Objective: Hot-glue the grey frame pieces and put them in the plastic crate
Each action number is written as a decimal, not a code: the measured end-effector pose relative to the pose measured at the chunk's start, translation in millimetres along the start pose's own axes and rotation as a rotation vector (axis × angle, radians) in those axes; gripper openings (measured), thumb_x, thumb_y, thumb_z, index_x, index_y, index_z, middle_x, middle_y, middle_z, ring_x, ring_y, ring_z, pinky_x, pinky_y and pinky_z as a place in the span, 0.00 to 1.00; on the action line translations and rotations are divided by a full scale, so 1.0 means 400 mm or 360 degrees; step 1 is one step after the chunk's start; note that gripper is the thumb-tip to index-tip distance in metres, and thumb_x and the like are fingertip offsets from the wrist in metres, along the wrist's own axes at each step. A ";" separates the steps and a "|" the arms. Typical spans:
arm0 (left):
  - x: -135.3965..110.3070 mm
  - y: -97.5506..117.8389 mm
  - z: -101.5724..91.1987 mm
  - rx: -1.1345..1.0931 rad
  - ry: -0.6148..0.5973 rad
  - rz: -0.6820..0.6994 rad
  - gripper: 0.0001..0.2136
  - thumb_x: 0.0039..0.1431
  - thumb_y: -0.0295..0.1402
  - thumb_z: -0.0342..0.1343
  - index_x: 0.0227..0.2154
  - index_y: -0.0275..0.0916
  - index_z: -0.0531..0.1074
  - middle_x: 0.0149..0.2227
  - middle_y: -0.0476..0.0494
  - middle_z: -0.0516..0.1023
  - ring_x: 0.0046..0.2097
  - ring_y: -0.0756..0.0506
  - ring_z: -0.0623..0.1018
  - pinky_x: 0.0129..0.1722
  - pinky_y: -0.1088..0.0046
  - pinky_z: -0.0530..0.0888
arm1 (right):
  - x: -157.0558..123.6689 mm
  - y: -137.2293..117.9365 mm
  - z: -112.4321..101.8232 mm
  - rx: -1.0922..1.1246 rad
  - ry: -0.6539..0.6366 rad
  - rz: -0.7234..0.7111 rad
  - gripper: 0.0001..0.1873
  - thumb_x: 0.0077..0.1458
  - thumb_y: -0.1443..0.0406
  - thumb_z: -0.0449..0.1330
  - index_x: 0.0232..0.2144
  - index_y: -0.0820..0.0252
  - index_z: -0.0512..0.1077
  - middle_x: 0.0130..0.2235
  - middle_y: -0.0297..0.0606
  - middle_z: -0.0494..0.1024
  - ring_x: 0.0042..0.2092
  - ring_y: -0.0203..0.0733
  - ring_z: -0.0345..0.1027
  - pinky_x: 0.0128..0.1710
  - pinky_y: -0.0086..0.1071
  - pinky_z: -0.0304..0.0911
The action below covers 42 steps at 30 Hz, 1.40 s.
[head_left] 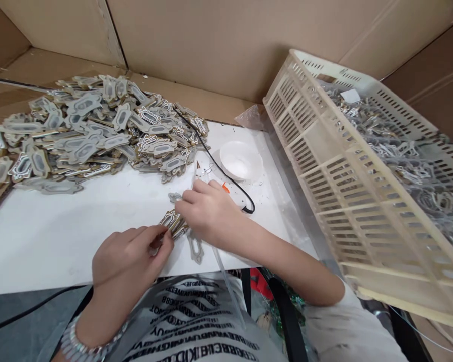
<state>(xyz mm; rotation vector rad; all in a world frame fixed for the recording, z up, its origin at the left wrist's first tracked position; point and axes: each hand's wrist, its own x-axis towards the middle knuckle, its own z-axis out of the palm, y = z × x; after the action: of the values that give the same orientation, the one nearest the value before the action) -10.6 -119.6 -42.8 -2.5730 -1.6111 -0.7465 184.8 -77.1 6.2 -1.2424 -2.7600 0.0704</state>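
My left hand [130,256] pinches the near end of an ornate gold-and-white frame-shaped plate [169,219] between thumb and fingers, just above the white tabletop. At the plate's far end is my right hand [209,211], its fingers closed and pointing down; whatever they grip is hidden. Loose grey frame-shaped pieces lie right beside the hands, one grey piece [195,248] below the right hand. Partly covered by the right hand and forearm, a white glue gun [239,200] with an orange trigger rests on the table. A clear rod [228,281] extends toward my lap.
A large heap of similar plates [86,130] covers the back left. Behind the glue gun stands a white bowl [238,160]; a black cord [215,158] crosses in front of it. On the right, a cream plastic crate [335,171] holds bagged pieces. Cardboard walls [211,45] enclose the back.
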 end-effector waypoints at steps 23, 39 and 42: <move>0.014 -0.037 -0.004 0.0052 0.0077 0.0163 0.11 0.69 0.38 0.52 0.42 0.42 0.78 0.35 0.44 0.83 0.34 0.41 0.77 0.34 0.64 0.72 | -0.111 -0.040 0.088 -0.0147 0.0520 -0.0100 0.13 0.67 0.72 0.57 0.29 0.58 0.72 0.31 0.36 0.77 0.35 0.43 0.59 0.33 0.38 0.46; 0.054 -0.030 0.003 0.0118 -0.0086 -0.0074 0.18 0.71 0.41 0.44 0.44 0.45 0.80 0.21 0.46 0.74 0.25 0.43 0.74 0.25 0.69 0.61 | -0.209 -0.053 0.058 0.0135 0.0531 0.0166 0.04 0.63 0.71 0.60 0.37 0.61 0.76 0.40 0.38 0.81 0.38 0.44 0.64 0.35 0.38 0.54; 0.061 -0.030 0.001 0.0089 -0.0103 -0.0001 0.18 0.71 0.41 0.43 0.40 0.45 0.80 0.24 0.46 0.78 0.28 0.42 0.74 0.26 0.67 0.63 | -0.227 -0.048 0.051 0.0239 0.0587 0.0299 0.05 0.66 0.69 0.59 0.40 0.61 0.76 0.42 0.39 0.82 0.40 0.45 0.65 0.38 0.38 0.59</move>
<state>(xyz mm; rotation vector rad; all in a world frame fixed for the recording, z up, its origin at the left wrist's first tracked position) -12.2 -93.2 -36.2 -2.5838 -1.6253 -0.6149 227.8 -157.8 -20.2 -1.3191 -2.2805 0.0567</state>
